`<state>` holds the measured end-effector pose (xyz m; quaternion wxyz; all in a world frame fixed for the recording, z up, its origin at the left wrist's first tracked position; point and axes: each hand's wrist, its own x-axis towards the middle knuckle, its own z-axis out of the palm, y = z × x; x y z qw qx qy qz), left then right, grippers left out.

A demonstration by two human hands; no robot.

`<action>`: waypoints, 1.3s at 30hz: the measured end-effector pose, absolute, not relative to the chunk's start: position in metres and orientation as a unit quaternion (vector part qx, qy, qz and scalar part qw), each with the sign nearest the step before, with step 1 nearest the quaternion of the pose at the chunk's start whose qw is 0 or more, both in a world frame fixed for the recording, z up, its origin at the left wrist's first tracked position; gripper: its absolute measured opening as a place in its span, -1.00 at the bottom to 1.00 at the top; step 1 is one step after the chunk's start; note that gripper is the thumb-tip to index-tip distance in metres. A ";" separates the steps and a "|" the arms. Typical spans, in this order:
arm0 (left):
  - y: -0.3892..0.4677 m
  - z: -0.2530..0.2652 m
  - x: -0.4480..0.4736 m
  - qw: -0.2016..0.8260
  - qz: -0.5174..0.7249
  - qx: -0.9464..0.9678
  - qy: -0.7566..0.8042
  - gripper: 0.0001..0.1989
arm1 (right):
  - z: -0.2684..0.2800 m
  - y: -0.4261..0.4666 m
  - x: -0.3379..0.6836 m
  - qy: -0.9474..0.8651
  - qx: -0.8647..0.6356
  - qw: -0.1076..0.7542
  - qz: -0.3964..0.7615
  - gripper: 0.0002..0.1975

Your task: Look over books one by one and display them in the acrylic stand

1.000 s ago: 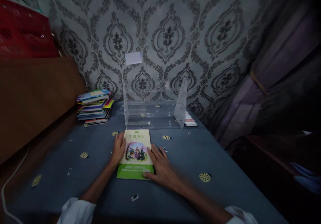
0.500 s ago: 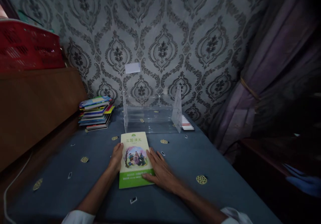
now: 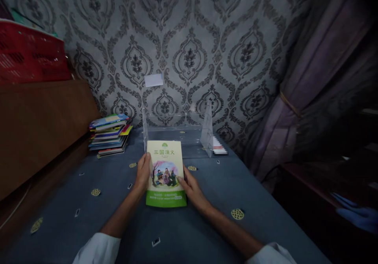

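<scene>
A paperback book with a cream and green cover, Chinese lettering and a picture of several figures faces me, raised off the table. My left hand grips its left edge, the fingers hidden behind it. On the other edge my right hand holds the book, thumb over the cover and the other fingers at the side and behind. Just beyond the book stands a clear acrylic rack with tiered shelves. The book's top overlaps the rack's lower front in my view.
A stack of books lies at the table's back left, beside a brown wooden cabinet bearing a red basket. A blurred-out item lies right of the rack. A patterned blue cloth covers the table; a curtain hangs right.
The book has been lifted from the table and tilted up toward me, moving slightly right and away. My right hand has shifted from lying on the cover to gripping its right edge.
</scene>
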<state>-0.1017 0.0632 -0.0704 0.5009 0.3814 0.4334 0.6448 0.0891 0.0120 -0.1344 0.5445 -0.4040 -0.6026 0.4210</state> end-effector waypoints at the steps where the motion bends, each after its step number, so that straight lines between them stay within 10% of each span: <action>1: 0.064 -0.064 -0.099 0.498 0.648 0.403 0.412 -0.45 | -0.126 0.016 0.088 -0.593 -0.400 0.559 0.419 -0.30; 13: 0.068 -0.071 -0.084 0.423 0.650 0.515 0.365 -0.49 | -0.106 0.021 0.080 -0.608 -0.453 0.583 0.293 -0.74; 39: 0.070 -0.092 -0.081 0.463 0.635 0.471 0.400 -0.55 | -0.104 0.026 0.092 -0.562 -0.412 0.599 0.395 -0.67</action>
